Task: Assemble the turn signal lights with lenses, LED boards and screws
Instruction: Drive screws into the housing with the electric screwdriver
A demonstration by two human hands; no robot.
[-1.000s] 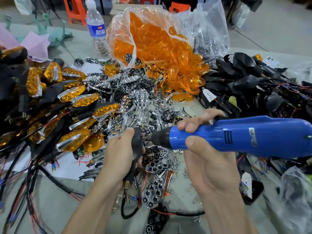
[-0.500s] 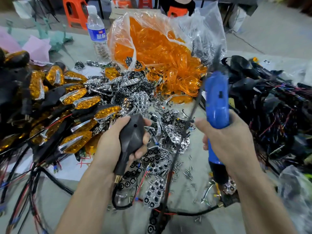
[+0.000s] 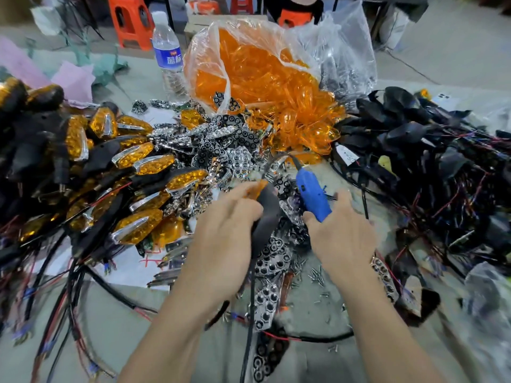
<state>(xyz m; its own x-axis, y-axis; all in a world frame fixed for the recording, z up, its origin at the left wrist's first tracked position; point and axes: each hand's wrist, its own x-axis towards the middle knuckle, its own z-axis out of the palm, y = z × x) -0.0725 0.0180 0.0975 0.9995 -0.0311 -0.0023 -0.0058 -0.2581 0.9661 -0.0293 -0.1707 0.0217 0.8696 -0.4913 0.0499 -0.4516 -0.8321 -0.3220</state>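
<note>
Left hand [image 3: 229, 230] grasps the black housing [image 3: 266, 217] above the middle of the desk [image 3: 110, 335], back upward, motion-blurred; right hand [image 3: 343, 239] clasps the blue screwdriver [image 3: 312, 194] by its lower end, tilted away, judged to keep the tip clear of the work; screws [image 3: 315, 275] lie toward the near edge.

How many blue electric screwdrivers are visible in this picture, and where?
1. The blue electric screwdriver is in the right hand, just right of the black housing that the left hand holds. More could lie hidden under the piles of parts.
</note>
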